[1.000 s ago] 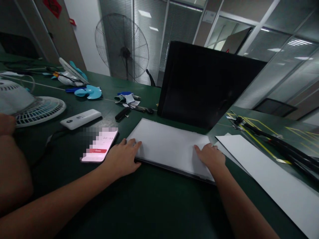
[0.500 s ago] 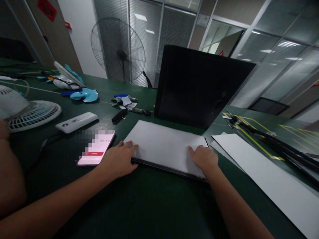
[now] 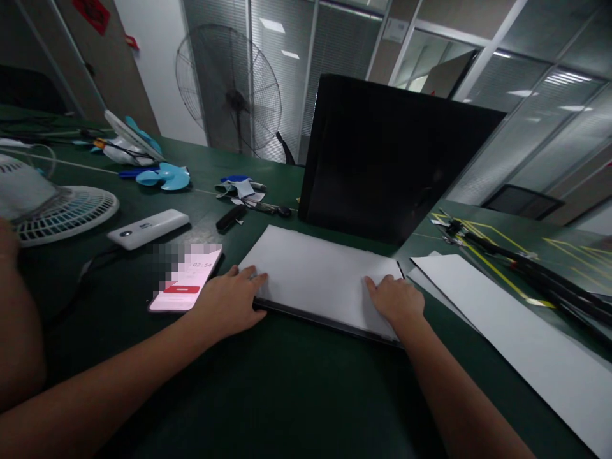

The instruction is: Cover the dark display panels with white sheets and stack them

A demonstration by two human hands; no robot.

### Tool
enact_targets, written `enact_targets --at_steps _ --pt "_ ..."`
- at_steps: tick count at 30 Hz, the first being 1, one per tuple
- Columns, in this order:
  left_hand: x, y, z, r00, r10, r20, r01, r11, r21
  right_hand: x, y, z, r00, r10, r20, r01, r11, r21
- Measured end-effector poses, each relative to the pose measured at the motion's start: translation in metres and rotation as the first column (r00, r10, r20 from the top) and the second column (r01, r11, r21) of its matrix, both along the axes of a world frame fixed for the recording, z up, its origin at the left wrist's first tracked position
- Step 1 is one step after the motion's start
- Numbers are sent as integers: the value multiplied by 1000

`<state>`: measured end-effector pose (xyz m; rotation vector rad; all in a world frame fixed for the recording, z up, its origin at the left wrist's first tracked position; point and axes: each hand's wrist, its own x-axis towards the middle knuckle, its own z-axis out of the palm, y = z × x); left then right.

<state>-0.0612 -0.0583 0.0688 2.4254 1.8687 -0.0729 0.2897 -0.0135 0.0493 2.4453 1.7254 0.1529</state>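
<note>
A flat white panel with a dark underside edge [image 3: 318, 277] lies on the green table [image 3: 287, 395] before me. My left hand [image 3: 227, 303] rests on its near left corner, fingers spread flat. My right hand [image 3: 394, 299] lies flat on its near right corner. Both hands are open and hold nothing. Behind the panel a large black screen [image 3: 392, 159] stands upright.
A lit phone [image 3: 186, 285] lies just left of my left hand. Beyond it are a white remote [image 3: 147, 228], a white fan grille [image 3: 67, 213], blue fan blades [image 3: 162, 176] and small tools [image 3: 241, 191]. White sheets [image 3: 516, 338] and black cables [image 3: 535, 274] lie to the right. Another person's arm [image 3: 14, 331] is at far left.
My hands stay on the panel's near corners; only the camera view has shifted slightly. The phone timer has advanced by a second.
</note>
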Motion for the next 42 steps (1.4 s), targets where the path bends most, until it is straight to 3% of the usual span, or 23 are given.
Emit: enact_targets --at_steps 13,19,22,25,29,37,42 --pt "-5 5 -10 1000 -11 -5 12 1000 21 14 6 -6 1000 18 -15 -17 997 72" --pt "-6 8 -15 1000 -13 -3 13 1000 19 85 21 4 998 -66 3 63 966 250" --pt "-5 7 -12 1000 -10 -9 11 1000 15 130 27 -12 974 -219 -52 224 918 327" --pt "-3 5 -8 1000 -19 -13 19 1000 20 160 29 -36 925 -338 -172 374 889 264" --pt "-2 2 -5 999 -35 -8 35 998 49 172 27 -48 921 -332 -204 376 894 243" --pt "-1 -4 4 999 -35 8 35 999 30 165 14 -23 906 -356 -227 417 841 345" --pt "-2 -5 5 999 -47 23 46 999 30 147 9 -3 935 -299 -192 354 821 447"
